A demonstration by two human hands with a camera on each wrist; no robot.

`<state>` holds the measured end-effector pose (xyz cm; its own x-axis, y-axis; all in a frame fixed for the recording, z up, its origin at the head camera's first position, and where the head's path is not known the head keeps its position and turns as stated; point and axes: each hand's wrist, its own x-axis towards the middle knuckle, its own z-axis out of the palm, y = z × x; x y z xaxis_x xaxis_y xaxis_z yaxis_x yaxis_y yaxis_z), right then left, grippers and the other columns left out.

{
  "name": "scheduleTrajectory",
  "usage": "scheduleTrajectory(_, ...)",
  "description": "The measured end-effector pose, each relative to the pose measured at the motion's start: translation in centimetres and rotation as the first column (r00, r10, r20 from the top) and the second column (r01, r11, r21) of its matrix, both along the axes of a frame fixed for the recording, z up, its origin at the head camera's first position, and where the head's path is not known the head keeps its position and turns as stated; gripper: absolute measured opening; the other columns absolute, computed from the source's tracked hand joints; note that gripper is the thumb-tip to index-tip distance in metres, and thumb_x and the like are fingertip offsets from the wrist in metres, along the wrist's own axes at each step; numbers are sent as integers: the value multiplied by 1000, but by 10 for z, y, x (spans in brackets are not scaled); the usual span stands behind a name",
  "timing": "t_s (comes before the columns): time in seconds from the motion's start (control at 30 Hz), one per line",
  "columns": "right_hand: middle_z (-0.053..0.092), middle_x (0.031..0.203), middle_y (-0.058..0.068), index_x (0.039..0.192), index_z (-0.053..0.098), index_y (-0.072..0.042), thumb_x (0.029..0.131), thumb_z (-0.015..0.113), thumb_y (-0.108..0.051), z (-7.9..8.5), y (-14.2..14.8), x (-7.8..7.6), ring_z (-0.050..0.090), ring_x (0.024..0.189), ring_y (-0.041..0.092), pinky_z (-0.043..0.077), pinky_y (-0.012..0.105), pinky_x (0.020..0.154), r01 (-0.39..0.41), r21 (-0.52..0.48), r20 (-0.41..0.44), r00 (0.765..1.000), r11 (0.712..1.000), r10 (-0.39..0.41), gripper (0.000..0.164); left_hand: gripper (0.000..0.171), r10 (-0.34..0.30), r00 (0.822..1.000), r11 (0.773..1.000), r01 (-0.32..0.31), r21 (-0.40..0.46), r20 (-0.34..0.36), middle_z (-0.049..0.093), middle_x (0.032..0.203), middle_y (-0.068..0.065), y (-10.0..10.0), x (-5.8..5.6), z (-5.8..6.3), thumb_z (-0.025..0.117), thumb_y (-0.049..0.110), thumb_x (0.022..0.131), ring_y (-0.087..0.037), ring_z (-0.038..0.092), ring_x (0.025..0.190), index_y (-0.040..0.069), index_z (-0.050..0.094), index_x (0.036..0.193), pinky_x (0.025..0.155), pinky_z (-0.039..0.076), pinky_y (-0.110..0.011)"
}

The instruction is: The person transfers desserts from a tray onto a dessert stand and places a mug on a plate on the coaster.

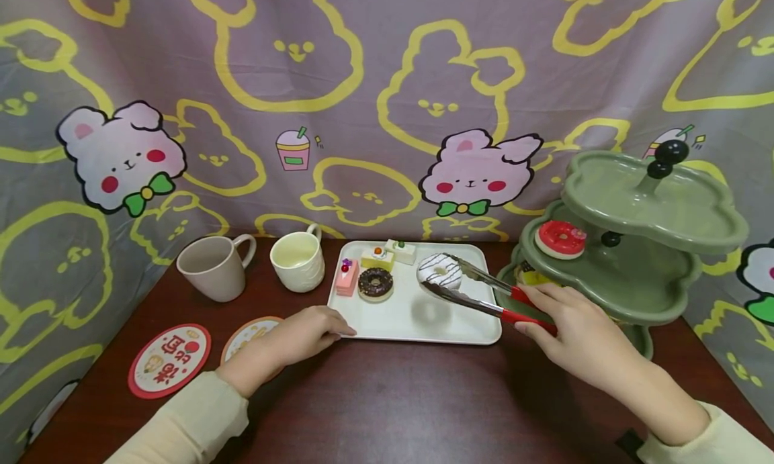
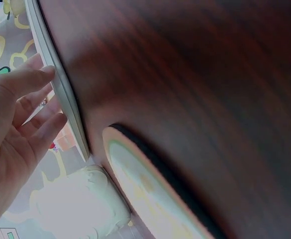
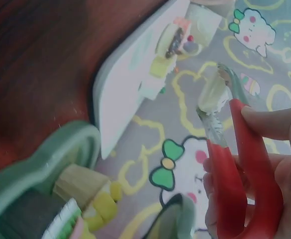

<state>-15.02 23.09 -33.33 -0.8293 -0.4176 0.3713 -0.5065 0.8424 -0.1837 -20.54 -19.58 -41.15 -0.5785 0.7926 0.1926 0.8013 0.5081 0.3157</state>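
My right hand [image 1: 577, 333] grips red-handled metal tongs [image 1: 478, 306], seen close in the right wrist view. Between the tong tips is a white donut with dark stripes [image 1: 437, 270], held above the white tray [image 1: 411, 326], on which a shadow falls beneath it. On the tray's left part lie a chocolate donut [image 1: 375, 285], a pink cake slice [image 1: 346, 278], a yellow cake piece [image 1: 376, 257] and a white cake piece [image 1: 400, 251]. My left hand [image 1: 308, 336] touches the tray's front left corner, thumb and fingers at its rim in the left wrist view.
A green tiered stand [image 1: 635, 276] rises at right, with a red donut [image 1: 560, 240] on its middle tier and cupcakes [image 3: 85, 186] lower down. Left are a grey mug [image 1: 213, 269], a cream cup [image 1: 297, 262] and two round coasters, one red-rimmed [image 1: 169, 360]. A patterned curtain backs the table.
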Motion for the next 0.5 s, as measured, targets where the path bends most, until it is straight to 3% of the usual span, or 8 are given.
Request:
scheduleTrajectory(0.2, 68, 118, 18, 129, 67, 5, 78, 88, -20, 10, 14, 6, 63, 106, 41, 51, 62, 87, 22, 12, -41, 999, 1000, -21, 61, 27, -2, 1000, 1000, 2, 6, -15, 75, 96, -3, -1, 0, 1, 72, -12, 85, -16, 70, 91, 4, 80, 105, 83, 58, -30)
scheduleTrajectory(0.5, 68, 115, 20, 129, 66, 5, 75, 91, -22, 25, 29, 16, 63, 102, 43, 51, 64, 82, 103, 32, -31, 994, 994, -102, 66, 27, -17, 1000, 1000, 17, 9, -19, 75, 96, -4, 0, 0, 1, 71, -12, 85, -16, 70, 91, 3, 80, 105, 83, 58, -29)
